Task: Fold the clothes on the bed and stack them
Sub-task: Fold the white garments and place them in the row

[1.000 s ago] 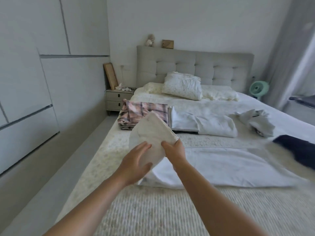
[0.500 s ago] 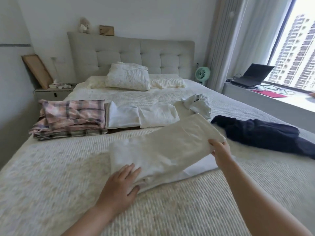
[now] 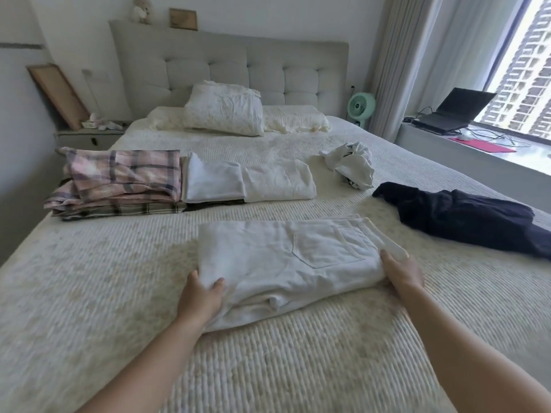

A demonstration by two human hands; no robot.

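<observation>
Folded white trousers point(image 3: 283, 257) with a back pocket facing up lie flat on the bed point(image 3: 89, 278) in front of me. My left hand point(image 3: 201, 296) grips their near left corner, thumb and fingertips over the fold. At the right end my right hand point(image 3: 402, 272) holds the edge, its fingers hidden under the cloth. Behind, a folded plaid stack point(image 3: 119, 180) sits beside a folded white stack point(image 3: 247, 181). A crumpled white garment point(image 3: 351, 165) and a loose dark garment point(image 3: 465, 216) lie to the right.
Pillows point(image 3: 223, 108) lean against the tufted headboard. A nightstand point(image 3: 86, 138) stands at the left, a green fan point(image 3: 361, 105) at the far right corner. A laptop point(image 3: 456, 110) sits on the window ledge at the right.
The white trousers were held up in both hands, then swung round lengthwise and lowered. They now rest flat on the bed with a hand at each end.
</observation>
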